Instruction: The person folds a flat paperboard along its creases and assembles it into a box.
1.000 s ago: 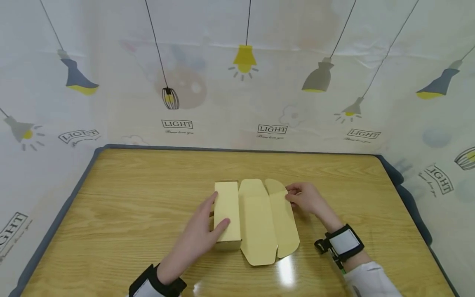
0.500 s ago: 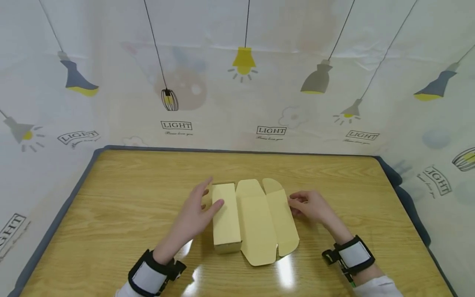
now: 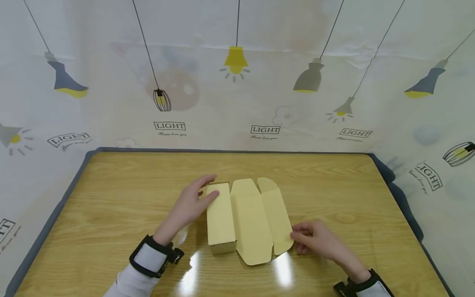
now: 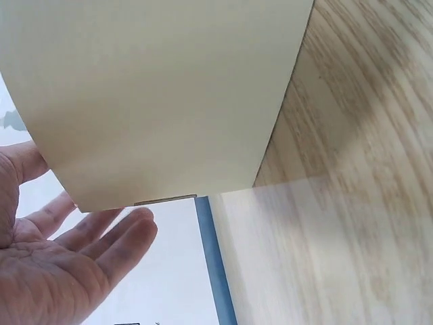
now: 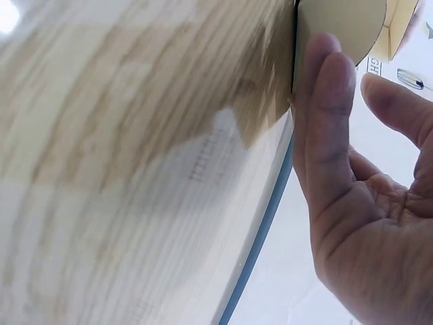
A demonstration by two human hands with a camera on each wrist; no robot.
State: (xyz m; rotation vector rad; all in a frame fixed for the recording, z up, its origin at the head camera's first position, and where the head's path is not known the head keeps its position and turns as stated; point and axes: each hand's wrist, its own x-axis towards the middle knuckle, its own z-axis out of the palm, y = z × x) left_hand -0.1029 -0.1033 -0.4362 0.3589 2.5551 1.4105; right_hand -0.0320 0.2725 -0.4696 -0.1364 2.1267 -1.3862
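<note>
Pale yellow box [image 3: 220, 218]: on the worktop in front of the person, long side running away from them; it lies about where it did a second ago.
Lid panel [image 3: 253, 222]: unfolded to the right of the box, so the box appears no further towards shut.
Outer flap [image 3: 276, 216]: along the lid panel's right side, ending in a rounded near corner; whether it is slightly raised is hard to tell.
Left hand [image 3: 188, 204]: has shifted to the box's far left corner, thumb over the top; grip wide and loose, apparently only steadying.
Right hand [image 3: 317, 239]: has slid down the outer flap's edge from near its far end to the near corner, fingertips touching; grip wide, thumb apart from the fingers, pinching nothing.
Meaning: contact has travelled along the outer flap without folding it; this looks like handling or smoothing.
Worktop [image 3: 141, 194]: wood-grained, dark-edged, before a lamp-printed wall covering [image 3: 208, 24].
</note>
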